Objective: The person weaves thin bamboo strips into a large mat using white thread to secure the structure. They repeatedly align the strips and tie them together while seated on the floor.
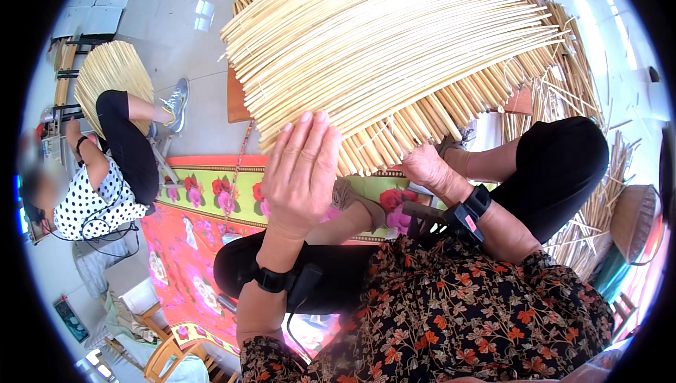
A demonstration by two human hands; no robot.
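A large mat of pale, straight plant stalks (380, 52) lies in front of me, stitched across with thin thread. Along its near edge, a second layer of stalks (436, 117) runs crosswise with the ends sticking out. My left hand (303, 168) rests flat at the mat's near left corner, fingers stretched out together over the stalks. At the middle of the near edge, my right hand (424, 166) is closed on the stalk ends from below; most of its fingers are hidden under the mat.
An orange-brown board (239, 91) supports the mat. Loose stalks (584, 221) litter the floor at right, beside a woven basket (632, 222). A floral cloth (186, 256) spreads at left. Another person (105, 200) sits far left with a smaller stalk mat (113, 77).
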